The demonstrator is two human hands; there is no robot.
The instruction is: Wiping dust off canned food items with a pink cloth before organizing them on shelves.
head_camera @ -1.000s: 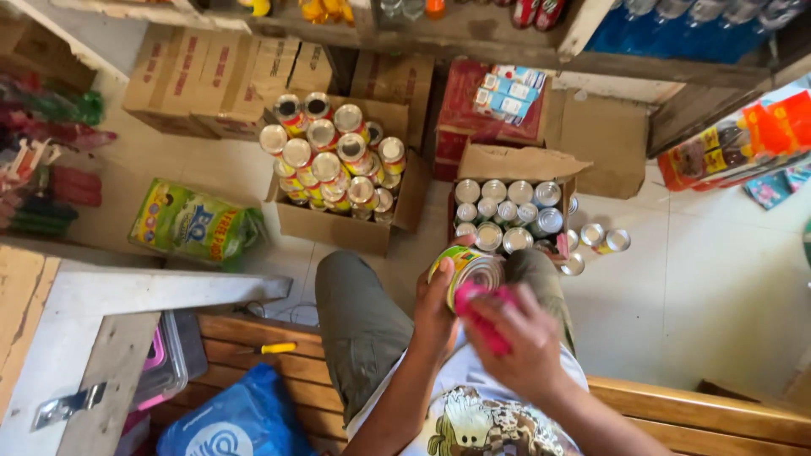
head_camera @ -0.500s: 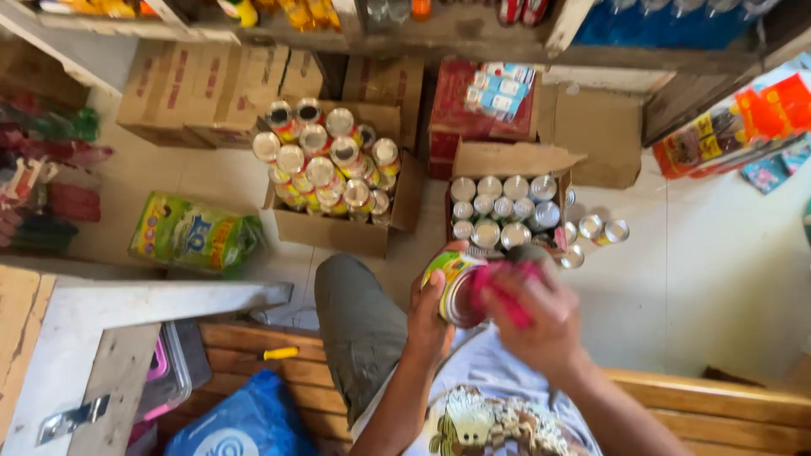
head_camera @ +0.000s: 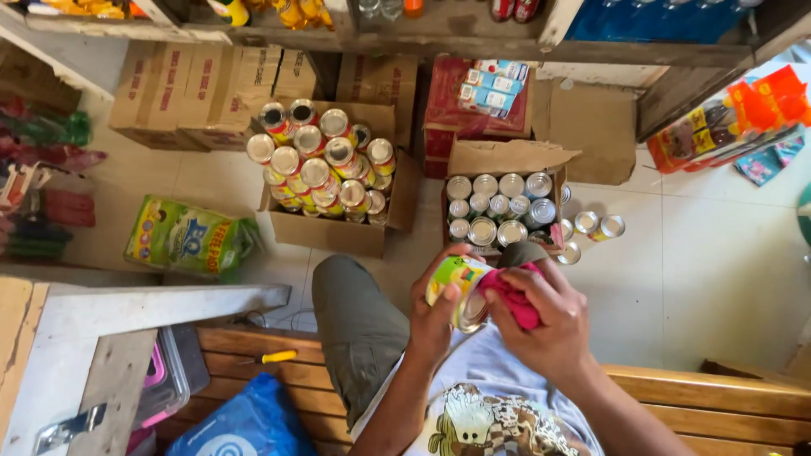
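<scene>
Wiping can (head_camera: 460,291) end w/ pink cloth (head_camera: 515,300) | cloth hides part of rim | can's long axis tilted, end facing lower right | L hand (head_camera: 435,308) wrapped round can over lap | R hand (head_camera: 549,325) pinching cloth

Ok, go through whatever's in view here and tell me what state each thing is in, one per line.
Left hand: gripping the can.
Right hand: pressing the pink cloth on the can's end.
Can: held tilted on its side, above the lap.
Pink cloth: bunched up against the can.
Left box: open, cans piled above its rim.
Right box: open, flap up, cans upright inside.
Loose cans: on the floor beside the right box.
</scene>
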